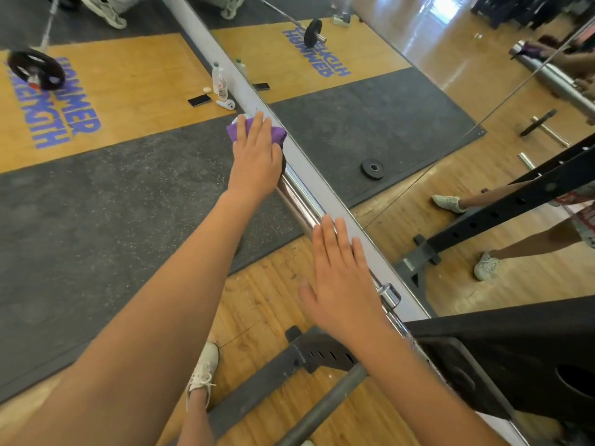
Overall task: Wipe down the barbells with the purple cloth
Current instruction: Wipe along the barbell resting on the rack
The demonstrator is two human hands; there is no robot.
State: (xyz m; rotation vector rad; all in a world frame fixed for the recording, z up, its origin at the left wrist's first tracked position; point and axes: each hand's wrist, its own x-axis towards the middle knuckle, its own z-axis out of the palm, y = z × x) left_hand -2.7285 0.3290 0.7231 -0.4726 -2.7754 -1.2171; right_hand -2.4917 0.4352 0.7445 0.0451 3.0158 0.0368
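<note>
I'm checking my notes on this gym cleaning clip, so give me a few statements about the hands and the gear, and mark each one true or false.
1. The left hand presses the purple cloth onto the barbell's chrome sleeve. True.
2. The right hand holds a spray bottle. False: it lies flat over the sleeve, fingers straight, holding nothing.
3. A clear bottle stands on the wooden platform beyond the cloth. True.
4. The second barbell at the far left carries no plate. False: a black plate sits on it.
</note>
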